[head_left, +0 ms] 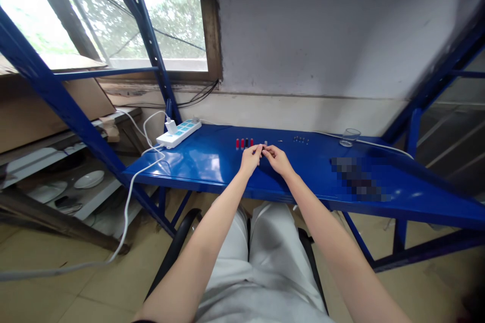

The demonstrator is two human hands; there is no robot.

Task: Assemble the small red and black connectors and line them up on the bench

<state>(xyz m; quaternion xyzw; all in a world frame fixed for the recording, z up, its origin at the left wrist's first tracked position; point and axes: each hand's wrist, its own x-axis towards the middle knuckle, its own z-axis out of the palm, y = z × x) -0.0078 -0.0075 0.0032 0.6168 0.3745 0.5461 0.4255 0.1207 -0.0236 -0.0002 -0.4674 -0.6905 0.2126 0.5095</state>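
Note:
My left hand (250, 159) and my right hand (278, 157) meet over the blue metal shelf (212, 161), fingertips pinched together on a small dark part (262, 150) too tiny to name. Just behind the hands stands a short row of small red and black parts (244, 143). A single small upright piece (265, 143) stands beside that row. Further right lies a cluster of tiny dark bits (300, 139). Both forearms reach forward from my lap.
A white power strip (179, 133) with a plugged charger and white cable sits at the shelf's left end. A clear glass (349, 137) stands at the back right. Blue rack posts (147, 35) rise on the left. White dishes (89, 179) lie on a lower shelf.

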